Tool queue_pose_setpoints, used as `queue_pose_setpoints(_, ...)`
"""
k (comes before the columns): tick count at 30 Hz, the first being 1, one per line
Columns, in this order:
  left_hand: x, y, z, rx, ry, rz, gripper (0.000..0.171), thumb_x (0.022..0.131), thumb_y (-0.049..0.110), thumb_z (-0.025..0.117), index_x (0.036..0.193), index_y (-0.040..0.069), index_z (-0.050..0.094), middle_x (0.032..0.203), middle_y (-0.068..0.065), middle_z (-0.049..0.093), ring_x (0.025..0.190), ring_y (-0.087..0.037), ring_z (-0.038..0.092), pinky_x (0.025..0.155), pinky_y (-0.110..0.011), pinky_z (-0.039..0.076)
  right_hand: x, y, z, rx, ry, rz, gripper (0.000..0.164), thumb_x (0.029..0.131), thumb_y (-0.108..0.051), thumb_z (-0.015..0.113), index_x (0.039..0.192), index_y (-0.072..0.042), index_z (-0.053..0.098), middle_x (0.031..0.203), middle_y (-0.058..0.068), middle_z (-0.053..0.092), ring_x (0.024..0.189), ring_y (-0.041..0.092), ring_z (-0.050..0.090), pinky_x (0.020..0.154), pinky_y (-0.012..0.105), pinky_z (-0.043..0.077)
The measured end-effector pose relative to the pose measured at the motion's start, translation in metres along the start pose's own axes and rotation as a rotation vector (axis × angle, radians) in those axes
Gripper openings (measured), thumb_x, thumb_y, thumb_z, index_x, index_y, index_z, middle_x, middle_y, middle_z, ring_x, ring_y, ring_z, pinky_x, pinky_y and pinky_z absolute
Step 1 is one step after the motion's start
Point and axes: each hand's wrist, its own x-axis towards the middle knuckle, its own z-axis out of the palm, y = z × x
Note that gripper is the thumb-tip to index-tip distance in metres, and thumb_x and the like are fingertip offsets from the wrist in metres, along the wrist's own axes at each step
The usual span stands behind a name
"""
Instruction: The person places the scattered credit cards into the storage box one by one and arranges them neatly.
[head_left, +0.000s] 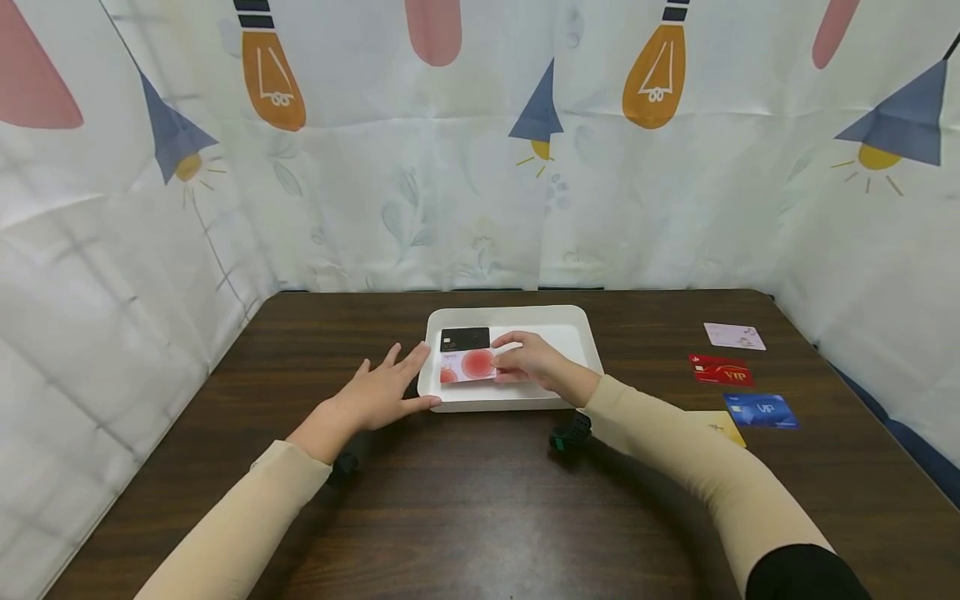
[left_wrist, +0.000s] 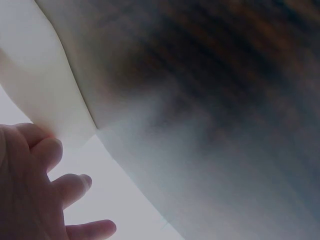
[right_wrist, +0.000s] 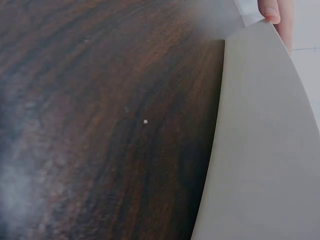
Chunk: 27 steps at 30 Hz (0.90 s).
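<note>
A white tray (head_left: 540,402) lies on the table in the head view. At its left end are a black card (head_left: 471,337) marked VIP and, on the near side, a pale card with pink-red circles (head_left: 468,367). My right hand (head_left: 536,362) reaches in over the tray and pinches the pink card by its right edge. Fingers spread, my left hand (head_left: 382,392) touches the tray's left side. The left wrist view shows this hand (left_wrist: 30,185) beside the tray wall (left_wrist: 50,85). Only fingertips (right_wrist: 270,11) of the right hand show above the tray in the right wrist view.
On the right of the brown table (head_left: 450,517) several cards lie in a column: a pale pink card (head_left: 735,336), a red VIP card (head_left: 722,370), a blue VIP card (head_left: 762,411) and a yellow card (head_left: 720,423), partly behind the right sleeve. A printed curtain (head_left: 465,200) hangs behind.
</note>
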Motion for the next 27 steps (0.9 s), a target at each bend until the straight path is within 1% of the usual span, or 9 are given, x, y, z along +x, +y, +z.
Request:
queue_pose_setpoints(8, 0.0002, -0.0009, 0.0006, 0.010, 0.003, 0.000, 0.099, 0.096, 0.068, 0.055, 0.166, 0.010, 0.015, 0.169, -0.013, 0.021, 0.154, -0.042, 0.011, 0.114, -0.075, 0.011, 0.0047, -0.0006, 0.0061, -0.002, 0.011, 0.023, 0.036, 0.098, 0.006, 0.064, 0.131, 0.005, 0.053, 0.095, 0.011, 0.057, 0.073, 0.015, 0.061, 0.069, 0.028, 0.061)
queue_pose_setpoints(12, 0.0001, -0.0006, 0.0005, 0.008, 0.003, 0.001, 0.099, 0.096, 0.067, 0.056, 0.165, 0.009, 0.015, 0.168, -0.013, 0.022, 0.154, -0.042, 0.011, 0.113, -0.075, 0.011, 0.0057, -0.0017, 0.0067, -0.019, 0.017, 0.023, 0.035, 0.097, 0.005, 0.065, 0.131, 0.005, 0.053, 0.094, 0.012, 0.059, 0.071, 0.016, 0.063, 0.068, 0.028, 0.061)
queue_pose_setpoints(15, 0.0000, -0.0003, 0.0003, 0.005, 0.004, 0.000, 0.099, 0.096, 0.067, 0.056, 0.165, 0.009, 0.015, 0.168, -0.013, 0.022, 0.154, -0.043, 0.011, 0.113, -0.076, 0.011, 0.0069, -0.0018, 0.0069, -0.025, 0.019, 0.025, 0.037, 0.097, 0.005, 0.066, 0.132, 0.004, 0.053, 0.100, 0.015, 0.061, 0.071, 0.017, 0.064, 0.068, 0.028, 0.061)
queue_pose_setpoints(19, 0.0000, 0.0000, 0.0003, 0.002, 0.004, 0.004, 0.099, 0.096, 0.067, 0.056, 0.165, 0.010, 0.015, 0.168, -0.013, 0.021, 0.154, -0.043, 0.011, 0.113, -0.076, 0.011, 0.0080, -0.0012, 0.0068, -0.033, 0.022, 0.031, 0.040, 0.097, 0.004, 0.066, 0.136, 0.004, 0.057, 0.116, 0.019, 0.063, 0.074, 0.017, 0.067, 0.069, 0.029, 0.061)
queue_pose_setpoints(21, 0.0000, 0.0002, 0.0001, 0.002, 0.003, 0.004, 0.099, 0.096, 0.068, 0.056, 0.165, 0.010, 0.015, 0.168, -0.013, 0.021, 0.154, -0.043, 0.012, 0.113, -0.076, 0.012, 0.0081, -0.0008, 0.0065, -0.041, 0.017, 0.030, 0.041, 0.097, 0.003, 0.067, 0.137, 0.004, 0.058, 0.120, 0.019, 0.064, 0.076, 0.017, 0.067, 0.070, 0.029, 0.061)
queue_pose_setpoints(23, -0.0001, 0.0004, -0.0002, 0.001, 0.003, 0.003, 0.099, 0.096, 0.068, 0.056, 0.165, 0.010, 0.015, 0.168, -0.013, 0.021, 0.154, -0.043, 0.011, 0.113, -0.076, 0.011, 0.0090, 0.0002, 0.0058, -0.051, 0.003, 0.022, 0.044, 0.096, 0.004, 0.068, 0.138, 0.005, 0.058, 0.119, 0.020, 0.065, 0.078, 0.017, 0.068, 0.071, 0.029, 0.061)
queue_pose_setpoints(27, -0.0004, 0.0002, -0.0006, -0.001, 0.003, -0.002, 0.099, 0.096, 0.067, 0.056, 0.166, 0.010, 0.016, 0.168, -0.013, 0.022, 0.154, -0.043, 0.011, 0.113, -0.075, 0.011, 0.0104, 0.0014, 0.0043, -0.066, -0.038, 0.006, 0.051, 0.091, 0.009, 0.071, 0.140, 0.006, 0.056, 0.107, 0.018, 0.065, 0.081, 0.019, 0.070, 0.075, 0.033, 0.062)
